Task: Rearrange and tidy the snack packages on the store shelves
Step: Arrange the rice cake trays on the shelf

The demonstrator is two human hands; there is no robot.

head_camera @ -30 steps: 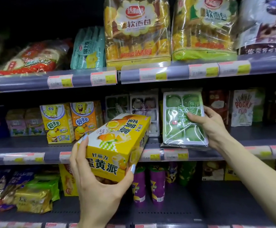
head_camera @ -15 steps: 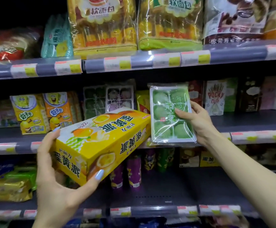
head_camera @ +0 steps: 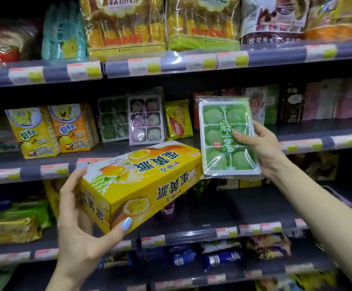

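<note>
Our grip is full on both sides: left hand (head_camera: 76,223) clasping the yellow box (head_camera: 137,183), now tipped flatter, right hand (head_camera: 261,150) pinching the green tray (head_camera: 227,137), now lifted off the middle shelf (head_camera: 309,143), freeing space.

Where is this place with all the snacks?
Most likely a shop, in the snack aisle. Rows of shelves carry price tags along their front edges, and many packets of the same kind stand side by side, like the bread bags on top and the cartoon boxes in the middle.
</note>
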